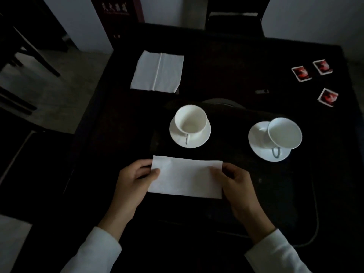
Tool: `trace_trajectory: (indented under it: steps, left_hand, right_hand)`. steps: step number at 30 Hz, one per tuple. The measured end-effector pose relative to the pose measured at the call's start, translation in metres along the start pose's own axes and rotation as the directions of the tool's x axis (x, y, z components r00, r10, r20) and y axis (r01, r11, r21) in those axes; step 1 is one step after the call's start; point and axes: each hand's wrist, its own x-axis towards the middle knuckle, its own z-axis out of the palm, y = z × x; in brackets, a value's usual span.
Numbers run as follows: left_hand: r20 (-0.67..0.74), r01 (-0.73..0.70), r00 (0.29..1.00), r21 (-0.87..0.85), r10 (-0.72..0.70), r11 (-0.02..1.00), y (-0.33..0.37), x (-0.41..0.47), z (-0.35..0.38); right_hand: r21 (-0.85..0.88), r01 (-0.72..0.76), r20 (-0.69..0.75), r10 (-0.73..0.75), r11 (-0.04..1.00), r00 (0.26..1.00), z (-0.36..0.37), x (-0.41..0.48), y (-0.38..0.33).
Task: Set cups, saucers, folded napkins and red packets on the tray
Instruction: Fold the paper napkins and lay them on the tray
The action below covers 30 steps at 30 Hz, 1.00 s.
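I hold a white napkin (186,177), folded into a long rectangle, over the near part of a dark tray (313,194). My left hand (136,178) pinches its left end and my right hand (234,180) pinches its right end. Beyond it on the tray stand two white cups on saucers: the left cup (190,119) on its saucer (204,134), the right cup (284,133) on its saucer (256,138). A second, unfolded napkin (157,72) lies flat at the far left of the table. Three red packets (301,73) (323,67) (328,97) lie at the far right.
The table (226,62) is very dark, and the tray's outline is faint. A small dark object (262,91) lies between the packets and the cups. Dark chairs stand at the left (23,62) and behind the table (232,20).
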Motion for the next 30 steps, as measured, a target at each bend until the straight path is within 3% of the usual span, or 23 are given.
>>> trace_trajectory:
  steps: [6, 17, 23, 27, 30]
  left_hand:
    - [-0.044, -0.064, 0.996, 0.248, 0.077, 0.967, -0.012, 0.005, -0.005]
    - [-0.068, -0.141, 0.977, 0.492, 0.200, 0.859, -0.012, 0.005, -0.001]
    - [-0.017, -0.199, 0.964, 0.616, 0.265, 0.762, -0.007, -0.005, 0.002]
    - [0.016, -0.220, 0.960, 0.661, 0.280, 0.717, -0.004, -0.012, -0.001]
    - [0.070, -0.301, 0.920, 0.758, 0.386, 0.580, -0.003, -0.017, -0.002]
  right_hand:
    - [-0.074, -0.146, -0.078, 0.140, 0.987, 0.987, 0.001, 0.010, 0.018]
    - [-0.137, -0.206, -0.112, 0.191, 0.969, 0.975, -0.002, 0.011, 0.019]
    - [-0.087, -0.223, -0.149, 0.209, 0.971, 0.967, -0.006, 0.006, 0.021]
    - [-0.095, -0.206, -0.174, 0.187, 0.974, 0.967, -0.008, 0.003, 0.019]
    - [-0.210, -0.123, -0.254, 0.068, 0.970, 0.965, -0.010, 0.000, 0.016]
